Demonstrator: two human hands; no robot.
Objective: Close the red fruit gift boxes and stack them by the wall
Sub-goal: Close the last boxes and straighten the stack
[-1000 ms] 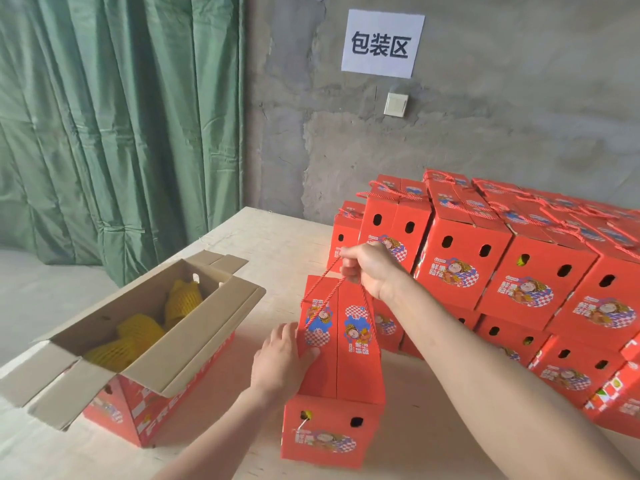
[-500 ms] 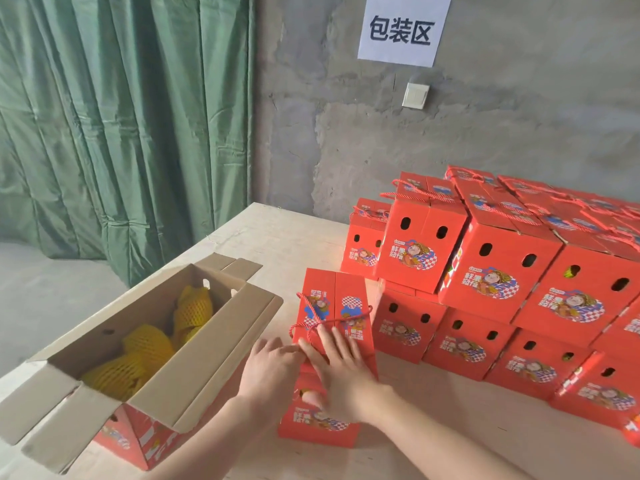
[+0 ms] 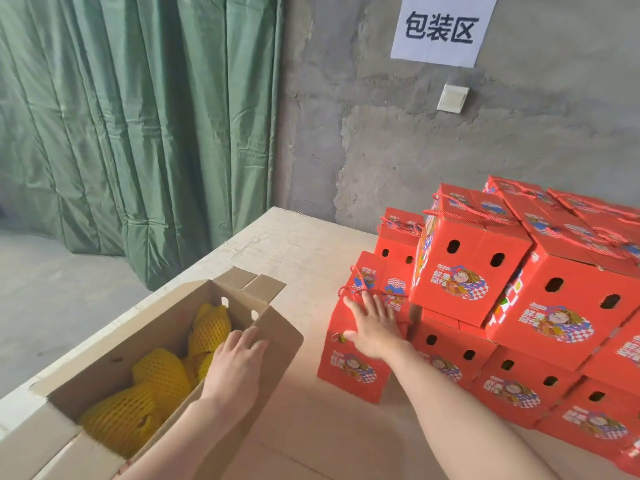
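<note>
The pale desk [image 3: 304, 258] is carrying an open carton [image 3: 156, 327] at its left, a closed red box [image 3: 349, 368] mid-desk, and a stack [image 3: 512, 386] of such boxes just beside it, rightward.

The left hand [image 3: 239, 368] and right hand [image 3: 375, 332] are bare. The left forearm [image 3: 180, 441] and right forearm [image 3: 467, 420] are uncovered down to the picture's lower edge. Fingernails are too blurred to tell.

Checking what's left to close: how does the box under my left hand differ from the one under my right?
The open box has flaps open, yellow fruit showing; the closed box is shut, rope handle on top. The open box stands apart from the stack; the closed box sits beside it. Both sit on the table.
</note>
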